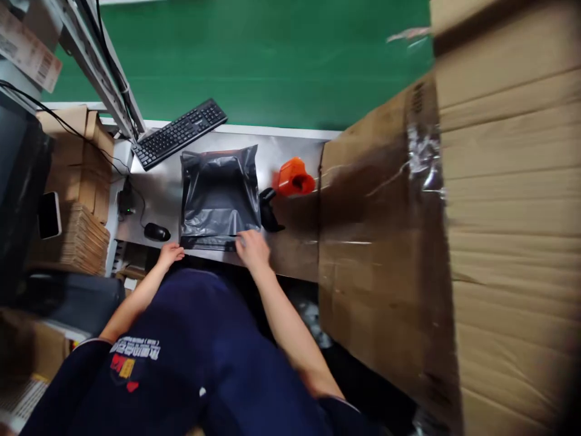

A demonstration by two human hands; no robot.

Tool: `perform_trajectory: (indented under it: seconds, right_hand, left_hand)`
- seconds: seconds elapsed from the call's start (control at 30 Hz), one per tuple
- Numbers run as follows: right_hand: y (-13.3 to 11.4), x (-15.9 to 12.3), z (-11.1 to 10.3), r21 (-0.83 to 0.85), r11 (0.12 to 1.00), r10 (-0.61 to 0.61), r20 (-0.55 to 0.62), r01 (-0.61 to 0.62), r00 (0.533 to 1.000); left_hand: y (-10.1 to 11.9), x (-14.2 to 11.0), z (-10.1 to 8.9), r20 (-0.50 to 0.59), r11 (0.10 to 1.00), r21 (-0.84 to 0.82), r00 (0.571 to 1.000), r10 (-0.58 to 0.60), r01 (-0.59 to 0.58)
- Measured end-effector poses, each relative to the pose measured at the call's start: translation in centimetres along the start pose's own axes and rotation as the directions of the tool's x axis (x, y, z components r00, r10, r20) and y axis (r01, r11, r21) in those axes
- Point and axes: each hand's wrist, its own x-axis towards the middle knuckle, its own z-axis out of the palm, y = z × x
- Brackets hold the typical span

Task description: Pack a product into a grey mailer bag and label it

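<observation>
A black plastic mailing bag point(220, 197) lies flat on the metal tabletop, its near edge along the table's front edge. At the bag's near left corner, my left hand point(170, 254) has its fingers pressed together on the edge. My right hand point(254, 248) grips the near edge close to the right corner with curled fingers. To the right of the bag sit a black object with a handle-like shape point(269, 213) and an orange hollow plastic item point(295, 177). A black mouse point(157, 232) rests left of the bag.
Behind the bag, a black keyboard point(181, 132) lies at an angle. Tall cardboard point(376, 200) walls off the right side. Stacked flat cartons point(86, 239) and a phone point(49, 215) are at left. Beyond the table's back edge lies a green surface point(272, 66).
</observation>
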Motion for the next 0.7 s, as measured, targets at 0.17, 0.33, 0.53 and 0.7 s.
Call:
perform_trajectory:
  seconds: [0.17,0.33,0.53,0.7]
  right_hand:
    - [-9.1,0.0,5.2,0.186,0.916,-0.390,0.215,0.355,0.895]
    - [-11.5,1.0,7.5,0.234,0.874,-0.477,0.243,0.427,0.844]
    - [-11.2,1.1,8.3,0.333,0.852,-0.484,0.211,0.403,0.849]
    - [-6.2,-0.6,7.8,0.612,0.791,0.078,-0.057,-0.027,0.995]
  left_hand:
    - [-0.6,-0.3,-0.1,0.011,0.997,-0.029,0.997,0.075,-0.074]
    - [-1.1,-0.7,-0.5,0.040,0.978,-0.003,0.978,0.207,-0.207]
    - [-1.7,-0.6,-1.3,0.090,0.954,0.035,0.952,0.293,-0.297]
    - [-2.4,-0.2,-1.6,0.092,0.966,0.064,0.966,0.242,-0.249]
